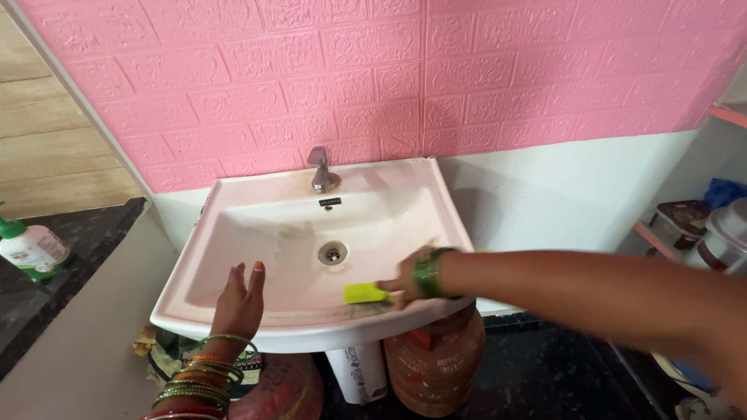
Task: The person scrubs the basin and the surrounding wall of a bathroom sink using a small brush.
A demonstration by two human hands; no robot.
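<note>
Scrubbing of a pale pink wash basin [233, 225] under way, centre of the frame, below a pink embossed wall [389, 70]. Right hand [405, 281] reaching in from the right edge, fingers closed round a scrub brush with a yellow-green head [366, 293], bristles pressed down on the front inner slope of the basin, right of centre and just below the drain [333, 252]. Left hand [240, 299] at lower centre-left, fingers spread flat and holding nothing, palm resting on the front inner wall close to the rim, well apart from the brush. Green and orange bangles on both wrists.

Judged from the surface: brownish staining visible around the drain, under the chrome tap [320, 169] and along the back ledge, so the upper and rear parts look not yet cleaned; front area near the brush appears lighter, though no foam or running water to be seen. Likely early to midway, with the back slope, tap surround and rinse left.

Elsewhere: green-capped white bottle [29, 249] on the dark desk at the left edge; reddish gas cylinder [436, 365] and white drain pipe [358, 373] beneath the basin; shelf with containers [700, 225] at the right edge
</note>
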